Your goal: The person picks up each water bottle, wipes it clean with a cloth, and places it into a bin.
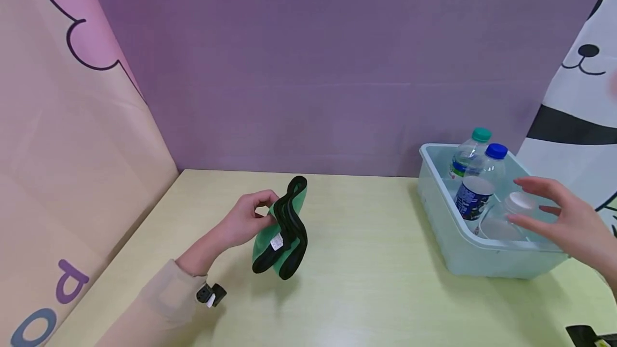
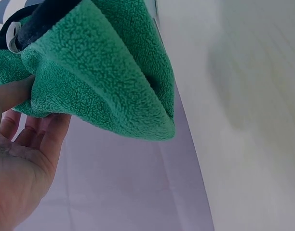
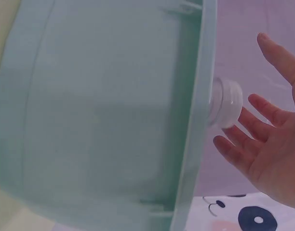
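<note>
My left hand [image 1: 248, 219] pinches a folded green cloth [image 2: 89, 72] with black edging and a small white tag, held up above the table. In the left wrist view the thumb lies on one side of the cloth and the fingers on the other. At the right, my right hand [image 1: 564, 216] is spread over the rim of a pale blue bin [image 1: 501, 258], its fingers around the white cap of a clear bottle [image 1: 501, 224]. The right wrist view shows the white cap [image 3: 229, 102] just above the rim, with the fingers extended beside it.
Two more bottles stand in the bin: one with a blue cap [image 1: 496, 151] and dark label, one with a green cap [image 1: 481, 134] behind it. The light wooden table [image 1: 356, 283] meets a purple backdrop [image 1: 308, 79] at the back and a printed panel [image 1: 72, 149] on the left.
</note>
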Tool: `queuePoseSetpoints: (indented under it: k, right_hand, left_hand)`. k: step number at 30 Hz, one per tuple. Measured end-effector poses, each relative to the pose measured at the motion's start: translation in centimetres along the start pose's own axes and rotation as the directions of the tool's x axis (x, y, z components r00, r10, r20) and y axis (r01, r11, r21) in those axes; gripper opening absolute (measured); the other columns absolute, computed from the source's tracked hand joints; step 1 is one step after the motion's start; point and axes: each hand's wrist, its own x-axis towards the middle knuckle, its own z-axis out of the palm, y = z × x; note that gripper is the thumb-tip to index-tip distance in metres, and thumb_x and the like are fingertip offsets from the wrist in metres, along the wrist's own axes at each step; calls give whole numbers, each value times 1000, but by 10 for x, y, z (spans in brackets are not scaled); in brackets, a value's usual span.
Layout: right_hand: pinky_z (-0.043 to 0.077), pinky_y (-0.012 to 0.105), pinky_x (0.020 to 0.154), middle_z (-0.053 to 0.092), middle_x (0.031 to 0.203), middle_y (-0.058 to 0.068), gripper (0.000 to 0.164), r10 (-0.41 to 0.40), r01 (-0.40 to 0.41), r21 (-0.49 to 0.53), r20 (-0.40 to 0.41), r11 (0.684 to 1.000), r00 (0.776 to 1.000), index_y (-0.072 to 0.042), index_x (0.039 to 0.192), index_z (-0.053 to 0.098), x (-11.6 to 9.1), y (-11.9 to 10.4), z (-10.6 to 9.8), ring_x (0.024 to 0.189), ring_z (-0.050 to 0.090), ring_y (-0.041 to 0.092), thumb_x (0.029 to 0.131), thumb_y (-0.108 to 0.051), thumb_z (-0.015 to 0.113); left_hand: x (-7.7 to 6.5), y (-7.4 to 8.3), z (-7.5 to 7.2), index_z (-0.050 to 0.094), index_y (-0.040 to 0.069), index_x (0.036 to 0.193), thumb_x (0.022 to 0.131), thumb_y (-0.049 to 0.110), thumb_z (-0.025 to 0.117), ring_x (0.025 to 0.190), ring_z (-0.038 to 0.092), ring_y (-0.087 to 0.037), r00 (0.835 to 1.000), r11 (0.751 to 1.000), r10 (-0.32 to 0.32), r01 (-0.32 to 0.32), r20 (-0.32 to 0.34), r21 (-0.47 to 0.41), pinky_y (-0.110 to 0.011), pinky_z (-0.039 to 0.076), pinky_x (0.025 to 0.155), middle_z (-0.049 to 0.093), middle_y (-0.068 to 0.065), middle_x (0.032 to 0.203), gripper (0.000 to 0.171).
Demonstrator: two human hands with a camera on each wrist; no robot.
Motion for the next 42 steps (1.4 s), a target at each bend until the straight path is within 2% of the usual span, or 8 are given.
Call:
queuePoseSetpoints:
  k: [1,2,3,5,8,18,31,42]
  right_hand:
    - [23,2,76,39,137,31,70,-12,13,9,-6,1000,1000,3,141,37,0,-4,0,116,35,46,87,-21,74]
    - [26,5,87,38,138,31,70,-19,19,19,-7,1000,1000,2,141,37,1,-7,0,119,33,48,87,-21,74]
    - [28,13,97,37,140,31,71,-20,21,21,-8,1000,1000,1,142,37,1,-11,1,122,32,49,86,-22,75]
    - [30,41,108,35,143,31,74,-16,16,19,-8,1000,1000,-1,144,37,2,-17,1,126,29,52,86,-24,75]
    - [21,76,92,30,147,31,78,3,-3,7,5,1000,1000,-3,146,34,5,-24,2,131,23,56,85,-28,76]
    - [20,78,91,29,147,31,75,9,-9,18,-3,1000,1000,-2,146,35,8,-29,1,131,22,56,87,-27,74]
    - [26,76,88,40,142,25,70,-121,117,81,53,990,991,-6,143,42,17,-50,16,128,31,53,84,-21,77]
    - [38,69,87,47,136,25,66,-218,205,126,97,971,971,-4,139,46,18,-67,45,120,43,53,83,-17,78]
  left_hand:
    - [-1,1,-1,62,3,92,86,-13,59,90,57,-26,1000,1000,-4,4,-1,5,-29,55,70,63,-4,88,18]
    - [-1,2,-3,62,3,92,86,-13,59,90,57,-26,1000,1000,-7,7,-2,11,-29,55,71,63,-4,88,17]
    - [-2,3,-4,62,3,93,87,-12,59,90,57,-25,1000,1000,-10,10,-3,16,-29,55,71,63,-4,88,17]
    - [-3,3,-6,62,4,93,87,-12,60,90,57,-26,1000,999,-17,17,-7,29,-30,55,71,62,-4,88,17]
    - [-5,4,-10,62,4,93,87,-12,60,90,56,-26,1000,999,-27,27,-12,40,-30,54,71,62,-4,88,17]
    - [-9,4,-17,63,4,93,86,-13,60,88,55,-26,1000,999,-10,10,1,51,-30,55,69,62,-3,86,18]
    - [-12,4,-31,65,9,92,84,-13,59,88,55,-23,999,985,9,-18,50,174,-29,53,63,61,1,87,24]
    - [-9,-7,-37,66,12,91,82,-12,63,84,58,-16,995,953,22,-50,97,299,-39,48,80,63,7,86,26]
